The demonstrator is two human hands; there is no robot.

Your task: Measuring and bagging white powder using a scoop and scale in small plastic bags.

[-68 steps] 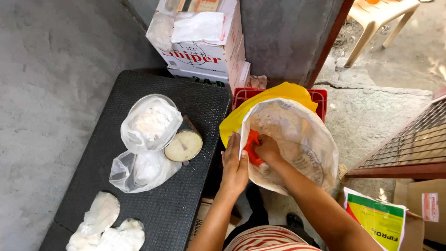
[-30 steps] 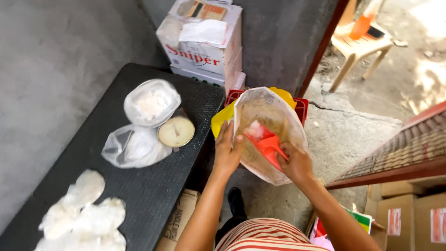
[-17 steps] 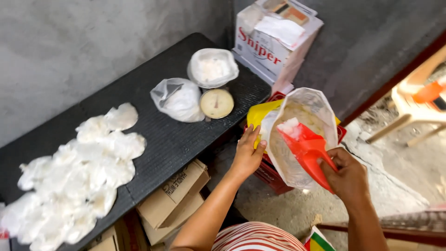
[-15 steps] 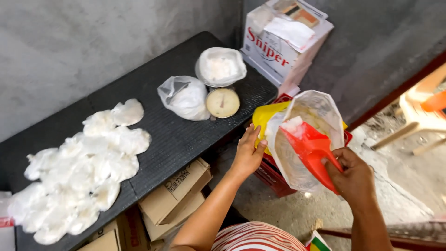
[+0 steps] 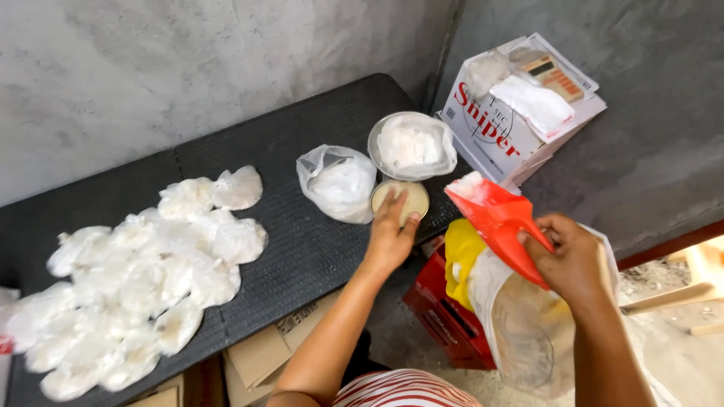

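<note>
A: Red scoop [image 5: 498, 222], right of centre, holds white powder; right hand [image 5: 569, 256] grips its handle above the big sack [image 5: 528, 332].
B: Left hand [image 5: 392, 234]?
A: Laid flat on the round tin [image 5: 400, 200] on the counter [image 5: 302, 249]. Many filled bags [image 5: 143, 271] lie at left; sack still has plenty.
</note>
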